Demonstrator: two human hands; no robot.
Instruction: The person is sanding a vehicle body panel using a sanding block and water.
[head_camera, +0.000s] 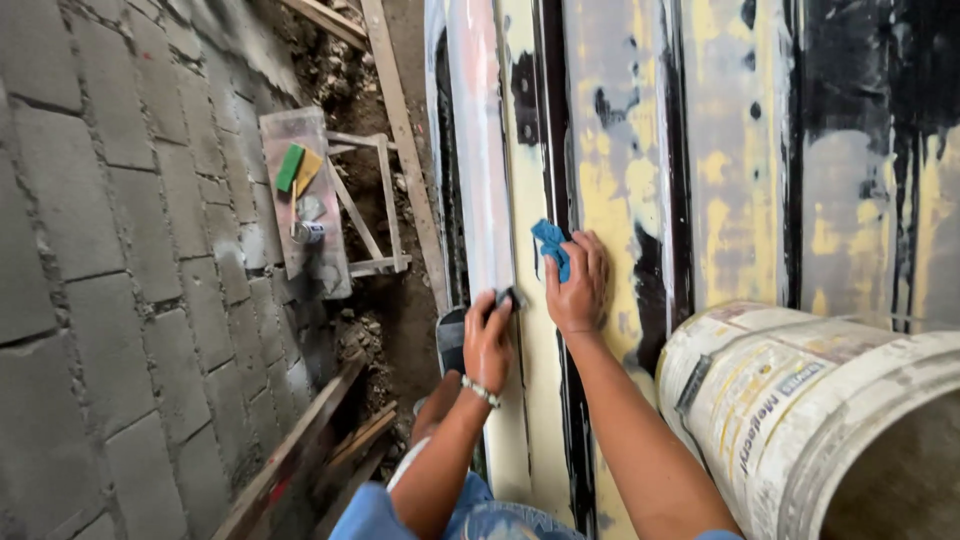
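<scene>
Blue cloth (549, 247) sticks out above the right hand (577, 287) fingers (590, 258) pressing it on the painted panel (620, 180); left hand (487, 340) fingers curl around a small dark scraper (511, 297).

A large white bucket (800, 400) lies near; a wooden stool (330, 205) holds sponges (297, 168).
</scene>
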